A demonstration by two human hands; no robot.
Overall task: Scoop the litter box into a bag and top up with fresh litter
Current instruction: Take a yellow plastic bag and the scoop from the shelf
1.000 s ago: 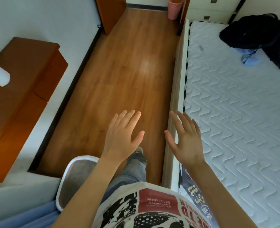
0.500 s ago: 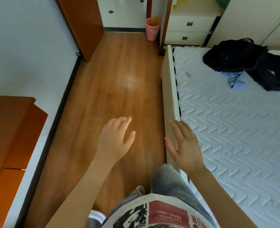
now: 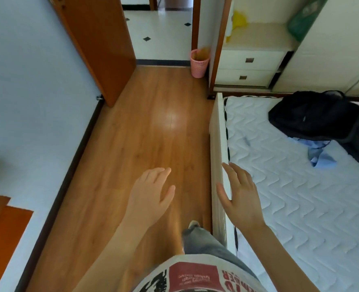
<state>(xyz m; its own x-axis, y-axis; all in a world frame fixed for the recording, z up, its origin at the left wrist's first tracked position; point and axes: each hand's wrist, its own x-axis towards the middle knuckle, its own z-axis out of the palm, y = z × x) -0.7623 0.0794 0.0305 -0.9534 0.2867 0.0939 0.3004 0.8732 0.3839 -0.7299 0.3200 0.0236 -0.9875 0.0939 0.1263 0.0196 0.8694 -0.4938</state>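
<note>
No litter box, scoop, bag or litter shows in the head view. My left hand [image 3: 151, 197] hovers palm down over the wooden floor [image 3: 145, 131], fingers loosely extended and holding nothing. My right hand [image 3: 240, 197] is held out beside it above the bed's side rail [image 3: 217, 131], fingers spread and empty. My leg in grey trousers steps forward between the two hands.
A narrow wooden-floor aisle runs between the pale wall [image 3: 27, 102] and the white mattress [image 3: 290, 186]. An open orange door [image 3: 102, 43] leads to a tiled hallway. A pink basket [image 3: 199, 63], white drawers [image 3: 248, 68], black bags [image 3: 322, 116] on the bed and orange furniture [image 3: 3, 234] stand around.
The view has moved forward along the aisle and tilted up; the grey-and-white bin at my feet and the cabinet on the left slid out of view. Both hands stay open and empty.
</note>
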